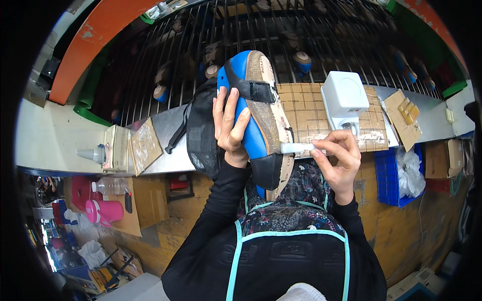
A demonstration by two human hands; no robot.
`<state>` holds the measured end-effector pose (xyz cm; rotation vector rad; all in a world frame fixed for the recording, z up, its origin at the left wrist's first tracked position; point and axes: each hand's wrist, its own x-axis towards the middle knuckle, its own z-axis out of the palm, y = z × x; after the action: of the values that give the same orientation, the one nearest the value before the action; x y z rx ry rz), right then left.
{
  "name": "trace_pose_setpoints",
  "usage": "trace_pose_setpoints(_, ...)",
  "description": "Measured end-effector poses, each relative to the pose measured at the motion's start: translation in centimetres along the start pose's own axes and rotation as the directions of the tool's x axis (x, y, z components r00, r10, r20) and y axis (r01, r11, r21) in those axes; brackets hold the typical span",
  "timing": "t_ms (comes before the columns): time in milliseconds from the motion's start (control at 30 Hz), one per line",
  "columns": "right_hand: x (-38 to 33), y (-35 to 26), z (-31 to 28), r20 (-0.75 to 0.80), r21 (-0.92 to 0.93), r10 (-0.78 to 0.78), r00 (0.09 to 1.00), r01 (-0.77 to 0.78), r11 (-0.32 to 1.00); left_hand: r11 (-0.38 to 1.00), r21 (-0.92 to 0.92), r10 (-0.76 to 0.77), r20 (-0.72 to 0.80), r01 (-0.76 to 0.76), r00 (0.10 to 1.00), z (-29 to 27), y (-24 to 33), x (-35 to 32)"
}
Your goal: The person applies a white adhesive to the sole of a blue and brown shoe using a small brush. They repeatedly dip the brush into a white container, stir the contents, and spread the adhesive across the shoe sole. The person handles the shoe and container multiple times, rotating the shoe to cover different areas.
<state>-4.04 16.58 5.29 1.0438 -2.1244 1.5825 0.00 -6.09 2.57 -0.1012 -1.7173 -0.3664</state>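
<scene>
My left hand [229,125] grips a blue shoe [256,115] by its side, sole turned up and toe pointing away from me. The shoe has a black strap, a black heel part and a brownish, glue-smeared bottom. My right hand [341,158] pinches a small white brush [297,148] whose tip touches the edge of the sole near the heel. A black mesh piece [202,133] hangs to the left of the shoe.
A white boxy device [344,95] stands on a taped cardboard mat [306,108] on the metal workbench. A wire conveyor rack [281,35] with several shoes runs behind. A blue crate [389,175] sits at right, a glue bottle [93,154] and pink jug [103,210] at left.
</scene>
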Motion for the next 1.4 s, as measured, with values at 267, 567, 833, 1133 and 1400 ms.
trace_pose_setpoints(267,1.3,1.1,1.2,-0.097,0.086,0.277,0.956,-0.269,0.959,0.999,0.049,-0.021,-0.050,0.024,0.999,1.3,0.2,-0.4)
trace_pose_setpoints(567,-1.0,-1.1,0.3,0.133,0.304,0.329,0.935,-0.354,0.885,0.986,0.103,-0.127,-0.066,0.134,0.990,1.7,0.1,-1.2)
trace_pose_setpoints(833,0.4,-0.9,1.3,-0.039,0.089,0.158,0.987,-0.154,0.984,0.988,0.099,-0.113,-0.056,0.119,0.992,1.6,-0.5,-1.6)
trace_pose_setpoints(1133,0.9,-0.2,0.8,0.013,0.055,0.042,0.999,-0.042,0.998,0.986,0.088,-0.141,-0.031,0.143,0.990,1.5,-1.4,-1.1)
trace_pose_setpoints(1400,0.5,-0.2,0.6,0.004,0.101,0.043,0.999,-0.043,0.994,0.967,0.104,-0.237,0.019,0.234,0.971,1.7,-1.3,-0.1)
